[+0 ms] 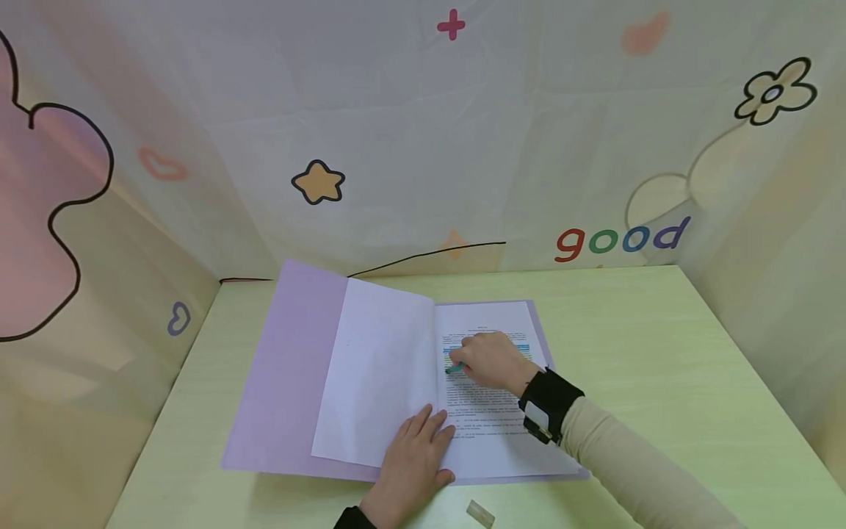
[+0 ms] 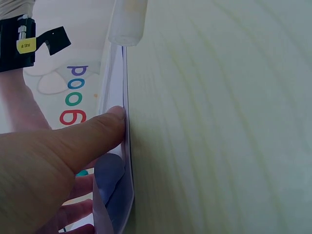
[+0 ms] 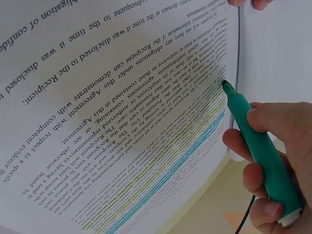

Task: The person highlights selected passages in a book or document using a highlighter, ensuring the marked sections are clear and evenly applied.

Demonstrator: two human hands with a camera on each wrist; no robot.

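Observation:
A lilac folder (image 1: 300, 353) lies spread on the table, holding a blank white sheet (image 1: 377, 367) on its left side and a printed page (image 1: 489, 455) on its right. Blue and yellow-green highlighted lines (image 3: 170, 168) cross the text. My right hand (image 1: 492, 360) grips a green highlighter (image 3: 263, 153), its dark tip at the start of a text line near the page's inner margin. With fingers spread fairly straight, my left hand (image 1: 416, 466) rests across the lower fold. Its thumb (image 2: 92, 136) lies at the folder's bottom edge in the left wrist view.
A small pale cylinder (image 1: 480, 514) lies on the table just in front of the folder; it also shows in the left wrist view (image 2: 127, 22). The light green table (image 1: 661, 353) is bounded by printed cloth (image 1: 410, 147) behind and at both sides.

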